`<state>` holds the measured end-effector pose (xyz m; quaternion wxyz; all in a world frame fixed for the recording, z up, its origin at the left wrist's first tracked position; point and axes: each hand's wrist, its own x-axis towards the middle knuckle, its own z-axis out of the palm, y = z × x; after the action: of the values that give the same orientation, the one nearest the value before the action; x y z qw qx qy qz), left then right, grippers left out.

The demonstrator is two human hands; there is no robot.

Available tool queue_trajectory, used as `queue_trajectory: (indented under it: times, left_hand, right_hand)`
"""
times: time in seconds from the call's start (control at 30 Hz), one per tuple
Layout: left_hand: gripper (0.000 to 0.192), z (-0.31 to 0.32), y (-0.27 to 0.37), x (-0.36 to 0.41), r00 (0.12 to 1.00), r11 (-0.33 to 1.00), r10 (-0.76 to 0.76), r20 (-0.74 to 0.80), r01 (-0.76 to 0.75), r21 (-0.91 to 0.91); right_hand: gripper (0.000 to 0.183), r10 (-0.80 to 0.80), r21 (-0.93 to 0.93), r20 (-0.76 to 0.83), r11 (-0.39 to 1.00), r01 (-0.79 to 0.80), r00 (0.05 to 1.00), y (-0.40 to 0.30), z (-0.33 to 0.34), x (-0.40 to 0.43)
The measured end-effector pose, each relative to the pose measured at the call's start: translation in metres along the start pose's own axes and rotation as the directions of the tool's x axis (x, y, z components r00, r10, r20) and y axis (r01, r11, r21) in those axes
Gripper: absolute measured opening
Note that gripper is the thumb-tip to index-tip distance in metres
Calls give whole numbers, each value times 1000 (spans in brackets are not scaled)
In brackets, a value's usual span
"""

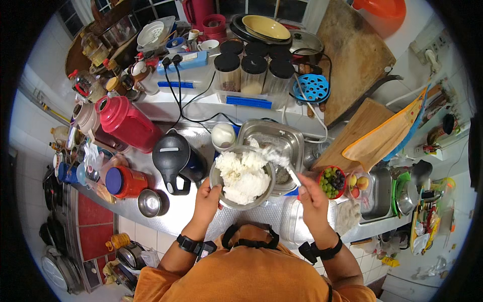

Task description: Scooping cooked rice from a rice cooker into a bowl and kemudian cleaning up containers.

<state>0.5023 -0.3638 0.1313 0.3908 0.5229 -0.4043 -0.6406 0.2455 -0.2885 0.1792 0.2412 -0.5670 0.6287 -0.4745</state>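
Observation:
My left hand [209, 198] grips the near left rim of a round metal bowl [260, 202], its thumb over the edge. White cooked rice [243, 181] is heaped inside. In my right hand [314, 198] is the pale handle of a serving spoon [294, 175]. White rice coats the spoon's head, above the right side of the bowl. Beyond and partly beneath the bowl lies a rectangular steel container [296, 139], with white bits stuck to its inside. The spoon's head hides part of that container.
A black electric kettle [173, 154] and a small steel bowl [151, 204] stand left. Red bowl [332, 196] of grapes, clear container [356, 185] of fruit and a sink [379, 192] are right. A clear lid [294, 219] lies near my right wrist. Power cords [200, 120] trail behind.

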Motion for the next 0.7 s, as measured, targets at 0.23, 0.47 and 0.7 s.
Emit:
queue_trajectory:
  times: [0.23, 0.47, 0.7]
  left_hand:
    - [30, -48, -29, -36, 999, 993, -34, -42, 39, 111]
    - [27, -86, -70, -75, 971, 985, -137, -196, 154, 78]
    - [23, -100, -104, -83, 960, 989, -138, -244, 145, 12]
  right_hand:
    - [28, 183, -65, 87, 982, -177, 979, 58, 6, 38]
    - [35, -144, -623, 203, 744, 241, 969, 48, 58, 78]
    - [45, -134, -657, 511, 575, 487, 849, 55, 53, 61]
